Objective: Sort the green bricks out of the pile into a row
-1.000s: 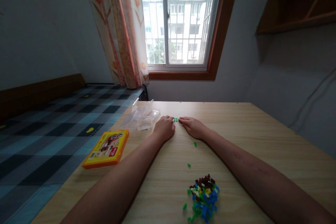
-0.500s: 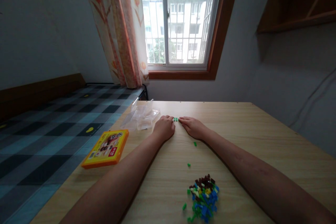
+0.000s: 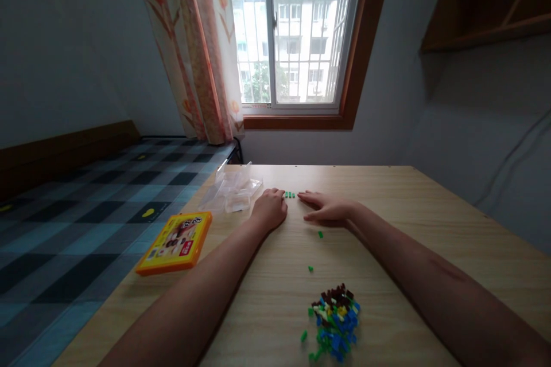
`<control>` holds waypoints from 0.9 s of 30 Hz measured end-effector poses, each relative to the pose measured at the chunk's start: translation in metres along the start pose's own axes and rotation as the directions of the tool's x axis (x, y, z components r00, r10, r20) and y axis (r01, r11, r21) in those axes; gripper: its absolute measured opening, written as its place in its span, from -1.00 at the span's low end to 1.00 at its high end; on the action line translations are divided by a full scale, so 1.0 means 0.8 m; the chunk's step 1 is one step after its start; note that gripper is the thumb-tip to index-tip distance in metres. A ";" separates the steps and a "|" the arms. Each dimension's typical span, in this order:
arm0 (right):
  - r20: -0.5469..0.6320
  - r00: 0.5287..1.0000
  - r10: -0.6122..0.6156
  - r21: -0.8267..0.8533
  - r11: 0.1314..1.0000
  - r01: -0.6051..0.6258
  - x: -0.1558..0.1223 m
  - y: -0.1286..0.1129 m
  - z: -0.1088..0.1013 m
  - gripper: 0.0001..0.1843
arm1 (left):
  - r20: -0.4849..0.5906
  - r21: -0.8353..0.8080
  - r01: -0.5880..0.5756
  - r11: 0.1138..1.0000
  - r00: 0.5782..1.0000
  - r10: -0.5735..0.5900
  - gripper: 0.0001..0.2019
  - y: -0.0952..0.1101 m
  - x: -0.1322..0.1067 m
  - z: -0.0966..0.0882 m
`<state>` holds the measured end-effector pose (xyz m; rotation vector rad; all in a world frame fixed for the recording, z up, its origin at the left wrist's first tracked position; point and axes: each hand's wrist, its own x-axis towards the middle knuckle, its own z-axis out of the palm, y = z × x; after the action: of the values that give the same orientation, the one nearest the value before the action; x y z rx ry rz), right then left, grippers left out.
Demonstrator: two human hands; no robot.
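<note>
Where the left hand (image 3: 270, 208) lies curled beside far green bricks (image 3: 290, 195), its grip cannot be told | right hand (image 3: 326, 206): thumb, fingers apart | near forearms (image 3: 202, 292) cut off

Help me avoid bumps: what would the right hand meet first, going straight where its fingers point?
Most likely the row of green bricks between the right hand and left hand, though depth is unclear.

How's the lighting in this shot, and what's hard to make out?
Head view: the grey-framed glass window glares, partly washed out; head view: the brown wooden shelf sits in gloom; head view: the row of tiny green plastic bricks shows little detail.
</note>
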<state>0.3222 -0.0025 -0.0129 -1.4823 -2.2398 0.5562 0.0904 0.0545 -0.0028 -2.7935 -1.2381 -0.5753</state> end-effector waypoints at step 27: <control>-0.471 0.882 -0.024 -0.210 0.974 -0.085 -0.003 -0.010 0.014 -0.83 | -0.112 -0.132 0.044 0.990 0.992 -0.059 -0.53 0.003 0.000 -0.004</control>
<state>0.3110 -0.0085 -0.0180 -1.5585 -1.9359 -0.0636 0.0912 0.0521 0.0007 -2.7902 -1.2978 -0.8367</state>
